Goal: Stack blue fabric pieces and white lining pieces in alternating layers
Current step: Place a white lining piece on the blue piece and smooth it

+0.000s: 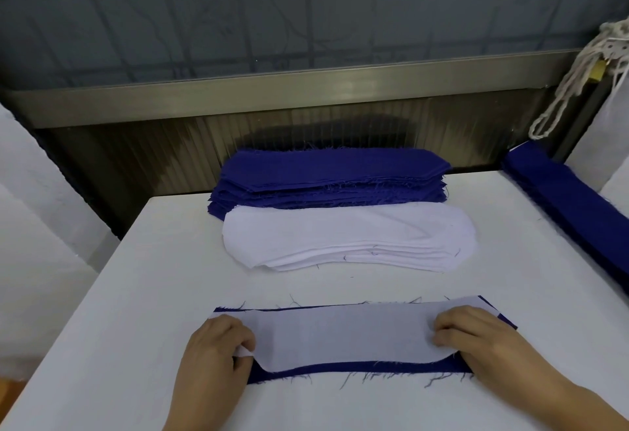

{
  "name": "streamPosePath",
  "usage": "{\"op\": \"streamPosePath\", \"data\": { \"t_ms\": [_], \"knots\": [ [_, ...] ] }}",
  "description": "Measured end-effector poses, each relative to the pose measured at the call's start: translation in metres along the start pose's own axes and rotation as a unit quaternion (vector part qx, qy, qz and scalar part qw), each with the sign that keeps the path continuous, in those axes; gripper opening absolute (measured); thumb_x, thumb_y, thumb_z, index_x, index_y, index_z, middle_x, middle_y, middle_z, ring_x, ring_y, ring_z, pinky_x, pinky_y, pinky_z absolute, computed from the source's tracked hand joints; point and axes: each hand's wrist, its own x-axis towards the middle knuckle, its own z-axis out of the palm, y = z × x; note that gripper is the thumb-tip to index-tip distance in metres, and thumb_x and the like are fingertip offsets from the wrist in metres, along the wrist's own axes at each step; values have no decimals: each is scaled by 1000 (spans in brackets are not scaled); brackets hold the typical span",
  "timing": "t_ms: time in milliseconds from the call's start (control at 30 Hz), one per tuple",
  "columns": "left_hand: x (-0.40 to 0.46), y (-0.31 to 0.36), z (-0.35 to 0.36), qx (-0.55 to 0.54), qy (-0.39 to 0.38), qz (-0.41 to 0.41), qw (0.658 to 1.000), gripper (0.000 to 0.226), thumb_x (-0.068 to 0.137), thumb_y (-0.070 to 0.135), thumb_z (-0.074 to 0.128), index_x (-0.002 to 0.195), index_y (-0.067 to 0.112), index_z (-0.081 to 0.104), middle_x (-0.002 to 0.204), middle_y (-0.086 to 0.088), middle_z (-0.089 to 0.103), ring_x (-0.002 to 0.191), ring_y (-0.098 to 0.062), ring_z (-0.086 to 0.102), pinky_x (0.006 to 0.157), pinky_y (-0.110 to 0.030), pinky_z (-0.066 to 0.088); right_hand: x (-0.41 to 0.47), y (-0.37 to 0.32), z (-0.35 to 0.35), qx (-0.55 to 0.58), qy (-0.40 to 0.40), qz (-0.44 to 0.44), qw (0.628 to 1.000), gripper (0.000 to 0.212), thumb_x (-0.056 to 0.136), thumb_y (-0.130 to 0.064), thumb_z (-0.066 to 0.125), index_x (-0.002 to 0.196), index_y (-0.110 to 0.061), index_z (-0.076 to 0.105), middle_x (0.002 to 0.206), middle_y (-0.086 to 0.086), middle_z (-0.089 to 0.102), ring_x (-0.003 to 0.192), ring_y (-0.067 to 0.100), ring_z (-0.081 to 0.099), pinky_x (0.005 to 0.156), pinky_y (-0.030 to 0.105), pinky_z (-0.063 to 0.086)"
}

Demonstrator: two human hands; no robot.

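A white lining piece [343, 337] lies on a blue fabric piece [357, 368] near the table's front; blue shows along the front edge and the right corner. My left hand [218, 352] pinches the lining's left end, where the edge is folded up. My right hand [476, 335] has its curled fingers on the lining's right end. Farther back sits a stack of white lining pieces [347, 236], and behind it a taller stack of blue fabric pieces [326, 175].
The white table [153, 260] ends at a metal rail and a corrugated panel behind the stacks. A long folded blue cloth [571, 206] lies along the right edge. White cords [571, 83] hang at the upper right. White material lies to the left of the table.
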Motion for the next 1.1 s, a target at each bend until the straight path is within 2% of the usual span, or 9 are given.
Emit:
{"op": "streamPosePath", "data": {
  "t_ms": [133, 267, 400, 467, 567, 667, 767, 1000, 1100],
  "knots": [
    [-1, 6, -5, -17, -17, -16, 1000, 13, 63, 31, 50, 66, 26, 61, 79, 19, 54, 72, -2, 47, 68, -18, 41, 0, -1, -1, -14, 16, -16, 1000, 42, 68, 8, 49, 88, -18, 75, 97, -6, 66, 87, 12, 60, 74, 21, 46],
    [-2, 7, -4, -8, -24, 2, 1000, 21, 67, 46, 57, 70, 26, 62, 85, 17, 55, 76, -4, 53, 94, -36, 40, -5, 3, -3, -17, 1, -6, 1000, 51, 51, 17, 64, 86, -18, 74, 99, -7, 65, 88, 12, 61, 76, 21, 46],
    [-3, 8, 1, 12, -58, 9, 998, 32, 73, 56, 54, 83, 28, 65, 109, 15, 58, 104, -3, 51, 107, -33, 24, -7, 2, -4, -14, 8, 6, 1000, 48, 45, 20, 66, 77, -15, 70, 96, -8, 65, 88, 8, 57, 75, 19, 44],
    [-3, 9, 4, 28, -92, 2, 995, 41, 74, 59, 51, 95, 28, 66, 119, 13, 57, 113, -7, 53, 109, -31, 21, -8, 3, -3, -11, 12, 22, 1000, 51, 39, 22, 70, 73, -15, 69, 90, -7, 66, 86, 7, 55, 74, 19, 44],
    [-3, 10, 4, 35, -113, -21, 993, 53, 73, 62, 48, 106, 26, 67, 124, 11, 57, 115, -13, 55, 108, -34, 28, -10, 4, -2, -11, 20, 32, 999, 45, 42, 20, 69, 69, -15, 67, 85, -7, 64, 82, 9, 52, 71, 20, 43],
    [-4, 12, 2, 45, -117, -29, 992, 56, 74, 63, 47, 107, 23, 68, 125, 6, 59, 113, -18, 58, 100, -40, 39, -11, 4, -2, -15, 26, 16, 999, 28, 61, 8, 56, 69, -18, 65, 85, -8, 62, 81, 10, 52, 69, 21, 43],
    [-2, 16, -1, 50, -119, -34, 991, 57, 73, 62, 47, 107, 22, 70, 124, 3, 61, 111, -21, 59, 94, -39, 42, -9, 2, -4, -8, 29, 6, 1000, 26, 73, -6, 44, 70, -20, 66, 85, -9, 62, 79, 11, 54, 70, 21, 43],
    [8, 21, 0, 31, -107, -37, 993, 64, 73, 70, 41, 115, 29, 65, 135, 13, 49, 128, -14, 44, 108, -33, 29, -5, -9, -14, 41, 74, 47, 995, 25, 77, -9, 43, 77, -15, 67, 91, -9, 63, 77, 13, 58, 72, 23, 44],
    [15, 26, 6, 21, -132, 0, 991, 53, 83, 64, 46, 126, 35, 56, 140, 21, 38, 134, -5, 33, 109, -21, 16, 7, -22, -12, 32, 70, 113, 991, 15, 80, -10, 57, 81, -18, 69, 90, -13, 61, 73, 9, 58, 65, 21, 44]
  ]
}}
